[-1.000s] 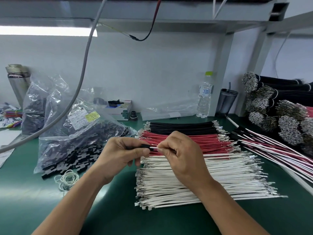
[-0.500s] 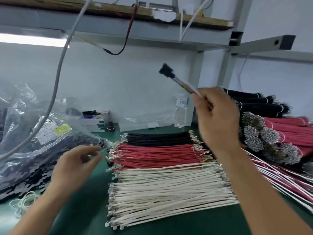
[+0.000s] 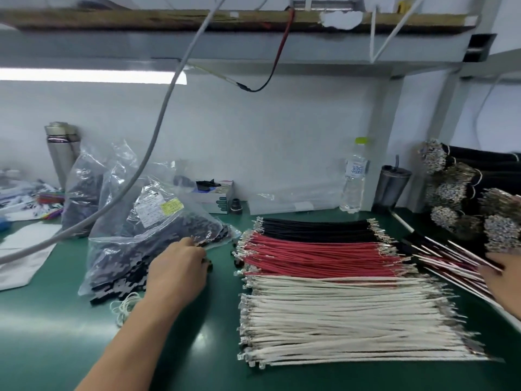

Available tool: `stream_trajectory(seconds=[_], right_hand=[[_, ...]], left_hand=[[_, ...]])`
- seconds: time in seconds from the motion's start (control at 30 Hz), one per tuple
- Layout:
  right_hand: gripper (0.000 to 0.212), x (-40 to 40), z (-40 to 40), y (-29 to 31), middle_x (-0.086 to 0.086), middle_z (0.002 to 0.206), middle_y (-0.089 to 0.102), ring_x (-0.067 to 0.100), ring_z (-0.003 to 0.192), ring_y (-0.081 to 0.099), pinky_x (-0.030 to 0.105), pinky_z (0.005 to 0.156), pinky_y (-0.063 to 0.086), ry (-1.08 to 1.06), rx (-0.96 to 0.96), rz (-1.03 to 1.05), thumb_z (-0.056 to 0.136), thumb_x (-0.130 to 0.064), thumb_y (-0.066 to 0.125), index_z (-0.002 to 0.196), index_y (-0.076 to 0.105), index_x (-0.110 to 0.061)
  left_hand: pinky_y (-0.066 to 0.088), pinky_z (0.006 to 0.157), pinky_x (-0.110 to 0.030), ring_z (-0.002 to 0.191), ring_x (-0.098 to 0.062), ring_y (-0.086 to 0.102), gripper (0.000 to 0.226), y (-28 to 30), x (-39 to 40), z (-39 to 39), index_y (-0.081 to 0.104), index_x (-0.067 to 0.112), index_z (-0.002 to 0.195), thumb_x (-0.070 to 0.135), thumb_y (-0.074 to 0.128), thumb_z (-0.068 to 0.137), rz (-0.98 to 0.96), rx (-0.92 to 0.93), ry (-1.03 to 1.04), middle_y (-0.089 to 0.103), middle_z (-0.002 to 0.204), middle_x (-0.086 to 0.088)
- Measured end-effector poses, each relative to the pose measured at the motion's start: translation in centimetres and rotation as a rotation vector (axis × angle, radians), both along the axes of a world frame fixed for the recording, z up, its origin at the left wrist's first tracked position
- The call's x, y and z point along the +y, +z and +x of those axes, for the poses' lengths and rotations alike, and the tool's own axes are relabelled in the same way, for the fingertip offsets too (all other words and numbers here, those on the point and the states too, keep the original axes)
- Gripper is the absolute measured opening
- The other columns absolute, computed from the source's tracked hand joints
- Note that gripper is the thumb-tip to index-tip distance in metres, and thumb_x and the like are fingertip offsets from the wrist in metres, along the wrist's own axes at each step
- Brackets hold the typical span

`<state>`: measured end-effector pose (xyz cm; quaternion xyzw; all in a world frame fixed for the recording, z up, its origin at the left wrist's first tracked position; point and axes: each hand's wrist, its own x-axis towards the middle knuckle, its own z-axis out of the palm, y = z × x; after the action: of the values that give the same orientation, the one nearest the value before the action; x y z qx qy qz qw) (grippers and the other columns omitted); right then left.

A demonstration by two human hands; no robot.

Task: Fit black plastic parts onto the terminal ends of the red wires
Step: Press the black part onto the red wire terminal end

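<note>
Since half a sec ago my right hand [image 3: 504, 280] has dropped from up high, where it held a wire w/ a black part fitted, down to the finished pile [image 3: 451, 262] at the right edge of the bench; it's cut off by the frame, so I can't tell if the fingers are loose or holding anything. My left hand [image 3: 180, 266] has moved to the mouth of the clear bag [image 3: 135, 249] of black plastic parts, fingers curled at the bag's lip, prob. pinching a part, though blur hides it. A few loose black parts [image 3: 236, 262] lie just beside the left ends of the red wires [image 3: 318, 256]. Red wires sit flat btw the black wires [image 3: 315, 228] behind and the white wires [image 3: 338, 317] in front, terminal ends lined up both sides. Bare green mat [image 3: 220, 320] runs btw bag and wire stacks, and more along the near edge.
</note>
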<state>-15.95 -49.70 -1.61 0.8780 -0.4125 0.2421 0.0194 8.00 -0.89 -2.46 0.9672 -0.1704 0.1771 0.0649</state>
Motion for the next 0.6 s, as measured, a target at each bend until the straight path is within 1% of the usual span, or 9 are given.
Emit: stream_trajectory(seconds=[0.07,0.1,0.13,0.17,0.2,0.3,0.37,0.47,0.6], right_hand=[[0.015,2.5,0.9,1.2,0.018,0.093,0.067,0.041,0.087,0.063,0.048,0.075,0.055,0.078,-0.119,-0.047,0.090,-0.015,0.065,0.100,0.074,-0.009],[0.015,4.2,1.6,1.8,0.015,0.099,0.067,0.039,0.092,0.063,0.042,0.074,0.055,0.154,-0.176,-0.089,0.089,-0.016,0.067,0.102,0.075,-0.013],[0.015,6.3,2.5,2.7,0.011,0.101,0.068,0.034,0.094,0.064,0.031,0.070,0.051,0.235,-0.206,-0.150,0.088,-0.017,0.070,0.101,0.077,-0.018],[0.014,8.6,3.7,3.4,0.006,0.100,0.069,0.029,0.092,0.064,0.021,0.066,0.043,0.329,-0.214,-0.190,0.087,-0.017,0.073,0.100,0.078,-0.022],[0.014,10.8,5.0,4.0,0.001,0.100,0.070,0.023,0.091,0.063,0.019,0.064,0.036,0.428,-0.217,-0.181,0.088,-0.018,0.074,0.098,0.078,-0.025],[0.017,16.8,9.9,4.7,-0.010,0.102,0.069,0.007,0.093,0.057,0.027,0.075,0.041,0.730,-0.198,-0.005,0.092,-0.019,0.069,0.102,0.078,-0.029],[0.020,19.9,13.4,4.1,-0.013,0.106,0.070,0.004,0.096,0.058,0.028,0.083,0.046,0.845,-0.139,0.056,0.095,-0.021,0.064,0.107,0.077,-0.031],[0.026,22.5,17.4,2.6,-0.011,0.117,0.070,0.011,0.111,0.061,0.031,0.091,0.050,0.867,-0.105,0.097,0.098,-0.018,0.058,0.116,0.074,-0.030],[0.038,22.2,20.4,1.4,0.003,0.133,0.064,0.023,0.123,0.057,0.037,0.098,0.049,0.747,0.008,0.107,0.100,-0.011,0.056,0.133,0.064,-0.028]], left_hand=[[0.054,0.074,-0.034,0.103,-0.020,0.059,0.027,-0.1,-0.1,0.0,0.073,0.026,0.105,0.039,0.050,0.101,0.058,0.028,0.007,0.055,0.102,0.006],[0.053,0.073,-0.034,0.100,-0.019,0.059,0.027,-0.1,-0.2,0.0,0.073,0.026,0.103,0.039,0.049,0.101,0.077,0.035,0.007,0.054,0.100,0.007],[0.053,0.070,-0.034,0.097,-0.018,0.059,0.027,-0.1,-0.3,0.0,0.072,0.027,0.100,0.040,0.048,0.101,0.088,0.038,0.007,0.052,0.099,0.008],[0.052,0.068,-0.034,0.093,-0.017,0.059,0.027,-0.2,-0.4,0.0,0.072,0.027,0.098,0.040,0.049,0.101,0.091,0.036,0.004,0.051,0.097,0.008],[0.053,0.067,-0.034,0.089,-0.017,0.059,0.026,-0.3,-0.5,-0.1,0.071,0.026,0.097,0.039,0.049,0.102,0.089,0.029,-0.005,0.050,0.095,0.009],[0.053,0.063,-0.032,0.086,-0.017,0.063,0.023,-0.4,-0.7,-0.3,0.070,0.031,0.106,0.037,0.048,0.103,0.073,-0.025,-0.072,0.053,0.101,0.010],[0.047,0.058,-0.030,0.088,-0.014,0.063,0.026,-0.5,-0.9,-0.7,0.070,0.035,0.112,0.040,0.045,0.104,0.091,-0.025,-0.114,0.053,0.106,0.011],[0.037,0.055,-0.028,0.087,-0.011,0.061,0.031,-0.4,-1.2,-1.0,0.071,0.032,0.106,0.048,0.045,0.102,0.111,-0.015,-0.122,0.049,0.102,0.013],[0.047,0.059,-0.026,0.084,-0.009,0.060,0.023,-0.3,-1.3,-1.1,0.070,0.030,0.097,0.046,0.054,0.099,0.040,0.002,-0.123,0.051,0.100,0.016]])
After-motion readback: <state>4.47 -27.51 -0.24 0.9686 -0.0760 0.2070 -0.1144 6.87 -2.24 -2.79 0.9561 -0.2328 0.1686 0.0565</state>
